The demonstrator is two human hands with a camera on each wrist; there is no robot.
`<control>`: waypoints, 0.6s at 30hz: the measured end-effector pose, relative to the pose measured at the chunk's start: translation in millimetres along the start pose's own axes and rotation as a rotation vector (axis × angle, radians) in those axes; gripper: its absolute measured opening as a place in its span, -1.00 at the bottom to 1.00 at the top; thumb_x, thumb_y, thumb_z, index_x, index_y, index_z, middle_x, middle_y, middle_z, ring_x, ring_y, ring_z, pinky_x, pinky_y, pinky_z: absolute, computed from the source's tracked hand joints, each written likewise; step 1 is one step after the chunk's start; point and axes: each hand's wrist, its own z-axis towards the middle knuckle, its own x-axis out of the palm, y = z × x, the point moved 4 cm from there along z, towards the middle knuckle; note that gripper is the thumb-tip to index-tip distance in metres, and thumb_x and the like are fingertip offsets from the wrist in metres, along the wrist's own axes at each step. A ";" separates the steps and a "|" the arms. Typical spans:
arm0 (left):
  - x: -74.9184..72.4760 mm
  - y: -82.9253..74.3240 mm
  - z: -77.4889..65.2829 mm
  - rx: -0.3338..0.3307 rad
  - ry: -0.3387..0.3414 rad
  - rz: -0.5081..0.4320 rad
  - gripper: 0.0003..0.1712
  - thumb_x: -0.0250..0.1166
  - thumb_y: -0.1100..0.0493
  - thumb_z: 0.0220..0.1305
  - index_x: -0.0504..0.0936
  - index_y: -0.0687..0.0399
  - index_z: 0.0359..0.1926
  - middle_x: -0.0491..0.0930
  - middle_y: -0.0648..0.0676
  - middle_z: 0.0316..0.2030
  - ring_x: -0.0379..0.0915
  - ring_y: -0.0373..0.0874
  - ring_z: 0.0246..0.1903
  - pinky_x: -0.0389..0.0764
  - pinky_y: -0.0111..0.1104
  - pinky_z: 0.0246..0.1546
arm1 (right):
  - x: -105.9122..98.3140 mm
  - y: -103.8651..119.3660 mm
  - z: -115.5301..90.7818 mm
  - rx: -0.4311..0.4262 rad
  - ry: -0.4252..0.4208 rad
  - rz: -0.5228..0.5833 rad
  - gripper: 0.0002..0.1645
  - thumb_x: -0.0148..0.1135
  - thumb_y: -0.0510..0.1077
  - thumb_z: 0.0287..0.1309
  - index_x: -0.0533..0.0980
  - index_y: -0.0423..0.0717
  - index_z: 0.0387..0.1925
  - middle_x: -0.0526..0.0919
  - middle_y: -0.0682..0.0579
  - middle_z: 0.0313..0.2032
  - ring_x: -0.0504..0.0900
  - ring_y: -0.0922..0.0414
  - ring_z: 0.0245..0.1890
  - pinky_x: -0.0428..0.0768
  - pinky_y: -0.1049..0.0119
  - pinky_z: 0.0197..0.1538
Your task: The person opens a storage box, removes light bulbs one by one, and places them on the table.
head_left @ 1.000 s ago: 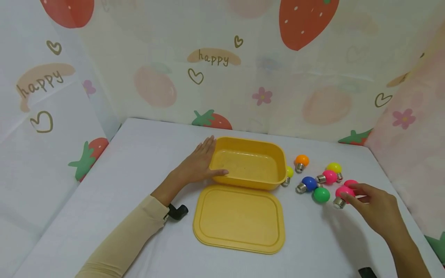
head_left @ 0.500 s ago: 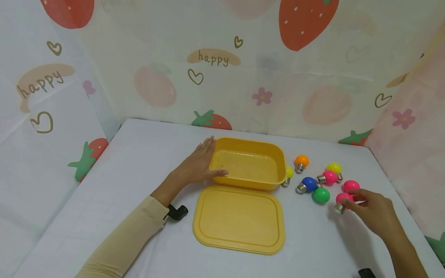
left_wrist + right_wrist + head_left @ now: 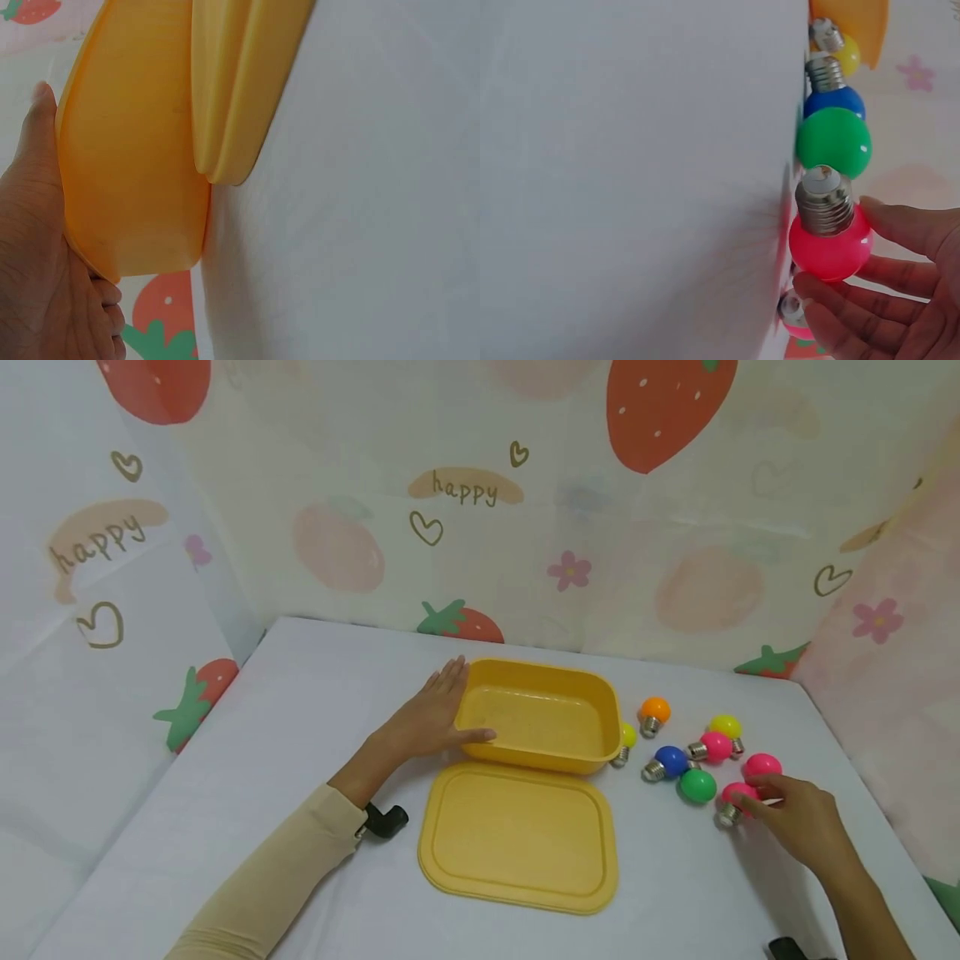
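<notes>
My right hand (image 3: 802,818) pinches a pink light bulb (image 3: 831,251) between thumb and fingers, its screw base pointing down toward the near left in the head view. Right behind it lies a second pink bulb (image 3: 762,766). A green bulb (image 3: 697,786) and a blue bulb (image 3: 670,762) lie to its left. My left hand (image 3: 427,714) rests on the left end of a yellow plastic box (image 3: 540,758), fingers straight along the outside and thumb over the front rim. The box stands with its top uncovered and no bulbs inside.
In front of the box lies its yellow lid (image 3: 517,839). More bulbs are on the white tablecloth: orange (image 3: 656,710), yellow (image 3: 725,725), another pink (image 3: 716,746), and a yellow one (image 3: 628,735) partly behind the box's right end. A printed curtain (image 3: 480,560) encloses the table.
My right hand has lowered slightly toward the near side with the pink bulb, showing more of the second pink bulb behind it. My left hand stays on the box.
</notes>
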 end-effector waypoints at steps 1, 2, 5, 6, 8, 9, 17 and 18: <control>0.4 -0.5 -0.3 -0.001 0.003 -0.006 0.45 -0.06 -0.71 0.18 -0.34 0.30 0.59 -0.42 0.23 0.60 -0.50 0.03 0.59 -0.30 -0.12 0.55 | 0.8 -0.7 0.0 0.003 0.003 -0.004 -0.27 0.38 0.09 0.26 0.49 -0.47 0.16 0.66 -0.40 -0.07 0.62 -0.28 -0.12 0.72 0.10 -0.31; 0.7 -0.9 -0.5 0.000 0.003 -0.008 0.45 -0.06 -0.71 0.17 -0.34 0.30 0.59 -0.42 0.23 0.60 -0.50 0.03 0.59 -0.30 -0.11 0.55 | 1.6 -1.2 0.1 0.005 0.005 -0.006 -0.27 0.38 0.08 0.27 0.49 -0.47 0.17 0.67 -0.40 -0.08 0.63 -0.28 -0.13 0.71 0.10 -0.30; -0.4 -2.3 -1.2 0.004 0.001 -0.004 0.45 -0.07 -0.71 0.18 -0.33 0.31 0.59 -0.40 0.24 0.60 -0.49 0.04 0.59 -0.28 -0.10 0.55 | 2.6 -1.7 0.9 0.003 -0.002 -0.010 -0.28 0.38 0.06 0.27 0.48 -0.47 0.17 0.67 -0.41 -0.09 0.63 -0.28 -0.14 0.71 0.08 -0.29; -1.1 -2.7 -1.4 0.005 0.002 -0.003 0.44 -0.07 -0.70 0.19 -0.33 0.31 0.59 -0.40 0.25 0.60 -0.49 0.05 0.59 -0.28 -0.10 0.55 | 2.6 -1.5 1.3 0.001 -0.007 -0.011 -0.29 0.38 0.05 0.28 0.48 -0.48 0.17 0.67 -0.41 -0.09 0.63 -0.28 -0.14 0.71 0.07 -0.29; -2.4 -3.2 -1.5 0.008 0.003 0.008 0.44 -0.08 -0.70 0.19 -0.34 0.32 0.59 -0.40 0.26 0.60 -0.48 0.06 0.59 -0.28 -0.10 0.55 | 2.2 -0.9 1.9 -0.008 -0.017 -0.016 -0.30 0.37 0.05 0.29 0.48 -0.49 0.16 0.66 -0.42 -0.08 0.63 -0.30 -0.13 0.72 0.04 -0.27; -2.8 -3.4 -1.7 0.009 0.005 0.012 0.43 -0.09 -0.70 0.20 -0.34 0.32 0.59 -0.40 0.26 0.60 -0.48 0.06 0.59 -0.28 -0.10 0.55 | 2.1 -0.7 2.1 -0.013 -0.023 -0.017 -0.30 0.37 0.04 0.29 0.48 -0.49 0.16 0.66 -0.42 -0.07 0.63 -0.30 -0.13 0.72 0.03 -0.27; -2.7 -3.3 -2.3 0.006 0.005 0.021 0.43 -0.08 -0.69 0.21 -0.33 0.32 0.58 -0.39 0.27 0.60 -0.47 0.06 0.59 -0.27 -0.10 0.55 | 2.3 -0.2 3.0 -0.011 -0.026 -0.011 -0.30 0.37 0.02 0.29 0.47 -0.50 0.16 0.65 -0.44 -0.08 0.64 -0.33 -0.14 0.73 0.03 -0.29; -2.6 -3.0 -2.3 0.006 0.003 0.021 0.43 -0.09 -0.70 0.20 -0.33 0.32 0.59 -0.39 0.27 0.60 -0.47 0.06 0.59 -0.27 -0.10 0.55 | 2.2 0.0 3.0 -0.013 -0.025 -0.009 -0.30 0.37 0.03 0.30 0.47 -0.50 0.17 0.65 -0.44 -0.08 0.65 -0.33 -0.14 0.73 0.03 -0.29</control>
